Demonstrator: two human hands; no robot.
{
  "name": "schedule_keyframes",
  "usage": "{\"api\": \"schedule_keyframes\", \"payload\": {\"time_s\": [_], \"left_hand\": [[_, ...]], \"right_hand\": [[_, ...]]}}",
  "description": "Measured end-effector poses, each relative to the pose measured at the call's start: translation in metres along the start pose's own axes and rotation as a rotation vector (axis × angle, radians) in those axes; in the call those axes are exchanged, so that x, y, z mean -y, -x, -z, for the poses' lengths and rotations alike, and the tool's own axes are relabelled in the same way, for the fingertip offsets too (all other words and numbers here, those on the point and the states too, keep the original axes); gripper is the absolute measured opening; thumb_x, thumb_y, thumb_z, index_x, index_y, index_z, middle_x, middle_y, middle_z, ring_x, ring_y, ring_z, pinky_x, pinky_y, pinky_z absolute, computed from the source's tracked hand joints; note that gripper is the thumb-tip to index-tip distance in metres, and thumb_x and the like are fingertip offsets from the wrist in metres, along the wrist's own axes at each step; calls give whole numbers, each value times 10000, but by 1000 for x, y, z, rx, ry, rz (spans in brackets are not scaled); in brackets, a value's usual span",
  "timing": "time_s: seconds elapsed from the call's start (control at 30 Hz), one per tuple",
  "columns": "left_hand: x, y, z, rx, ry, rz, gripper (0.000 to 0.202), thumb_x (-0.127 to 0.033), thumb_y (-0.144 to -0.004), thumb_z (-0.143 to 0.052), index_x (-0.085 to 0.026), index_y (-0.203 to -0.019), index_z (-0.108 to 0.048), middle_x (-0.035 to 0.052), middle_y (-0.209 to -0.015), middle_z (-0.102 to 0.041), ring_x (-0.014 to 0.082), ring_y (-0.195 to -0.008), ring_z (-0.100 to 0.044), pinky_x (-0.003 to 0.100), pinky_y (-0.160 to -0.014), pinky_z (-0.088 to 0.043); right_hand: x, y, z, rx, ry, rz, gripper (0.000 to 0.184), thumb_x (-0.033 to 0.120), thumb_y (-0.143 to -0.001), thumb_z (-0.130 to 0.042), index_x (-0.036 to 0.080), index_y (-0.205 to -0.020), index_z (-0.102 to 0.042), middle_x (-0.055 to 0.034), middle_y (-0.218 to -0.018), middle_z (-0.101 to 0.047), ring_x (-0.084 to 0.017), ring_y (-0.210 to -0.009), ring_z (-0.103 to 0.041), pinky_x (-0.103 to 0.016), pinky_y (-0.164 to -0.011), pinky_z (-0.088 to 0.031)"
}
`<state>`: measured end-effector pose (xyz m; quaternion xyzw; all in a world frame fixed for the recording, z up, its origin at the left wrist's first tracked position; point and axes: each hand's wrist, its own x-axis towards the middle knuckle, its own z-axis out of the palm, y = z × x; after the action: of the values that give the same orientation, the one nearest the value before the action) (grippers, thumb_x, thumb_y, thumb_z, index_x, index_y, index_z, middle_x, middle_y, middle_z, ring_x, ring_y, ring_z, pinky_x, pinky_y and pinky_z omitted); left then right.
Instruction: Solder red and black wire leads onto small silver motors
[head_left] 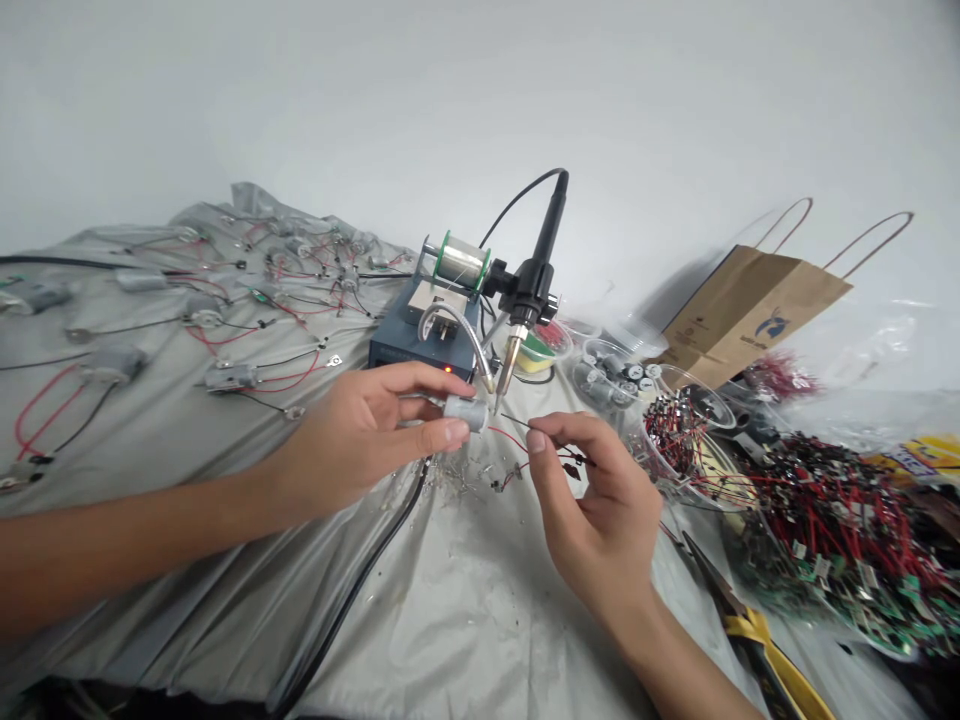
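Observation:
Between the thumb and fingers of my left hand point(367, 420) is a small grey cylindrical motor point(466, 412), its end turned toward the soldering iron point(512, 365). The iron is clamped in a stand, tip down, just right of the motor. My right hand point(592, 490) pinches a thin black wire point(516, 419) whose end points at the iron's tip. A red wire point(506, 436) runs below it, and small dark connectors hang under my fingers. Whether the wire touches the tip or the motor I cannot tell. A curved metal solder feed tube point(469, 335) ends beside the tip.
Behind my hands stands a blue soldering station point(397, 335) with a solder spool point(459, 262). Wired motors point(231, 376) lie scattered at left. At right are tubs of capacitors point(619, 370), a heap of red and black wires point(832, 500), a paper bag point(750, 310) and yellow-handled pliers point(757, 640).

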<state>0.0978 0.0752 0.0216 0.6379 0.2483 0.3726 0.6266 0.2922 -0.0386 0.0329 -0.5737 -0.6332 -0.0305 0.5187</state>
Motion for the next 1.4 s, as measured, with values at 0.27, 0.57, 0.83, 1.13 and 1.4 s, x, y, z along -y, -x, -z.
{"api": "schedule_keyframes", "payload": {"time_s": [0.27,0.57,0.83,1.13,1.4], "left_hand": [[-1,-2,-1,-14,-16,-31,232,-272,-861,-874,-224,-1080,-815,-98,-518,-461,157,-677,-649,241,-659,-525],[2,-1,0,15,3,2,285,-337,-879,-873,-232,-1134,-801,-17,-772,-786,160,-748,-729,242,-677,-537],[7,-2,1,8,34,10,315,-344,-866,-900,-224,-1144,-810,-11,-793,-811,157,-774,-761,237,-727,-571],[11,-4,2,13,13,-17,302,-361,-872,-899,-251,-1142,-819,-13,-807,-823,135,-741,-744,212,-689,-556],[13,-3,2,29,42,-19,289,-355,-873,-903,-272,-1138,-823,-17,-827,-835,118,-753,-747,183,-691,-555]], "right_hand": [[-1,0,-1,8,-33,-9,97,155,-1014,-674,246,-1014,-706,19,-858,-735,-131,-745,-677,-265,-681,-552],[-1,0,-2,11,-45,-22,96,151,-1013,-682,244,-1012,-708,21,-858,-734,-125,-747,-676,-256,-681,-551],[-1,1,-2,9,-46,-16,115,138,-1013,-685,251,-1028,-705,48,-875,-731,-88,-771,-668,-205,-705,-537],[-1,1,-2,18,-44,-14,123,135,-1018,-677,256,-1021,-699,59,-847,-722,-78,-744,-667,-192,-677,-526],[-2,2,-2,11,-26,-18,118,144,-1016,-681,259,-1031,-701,58,-883,-738,-76,-780,-681,-183,-681,-523]]}}
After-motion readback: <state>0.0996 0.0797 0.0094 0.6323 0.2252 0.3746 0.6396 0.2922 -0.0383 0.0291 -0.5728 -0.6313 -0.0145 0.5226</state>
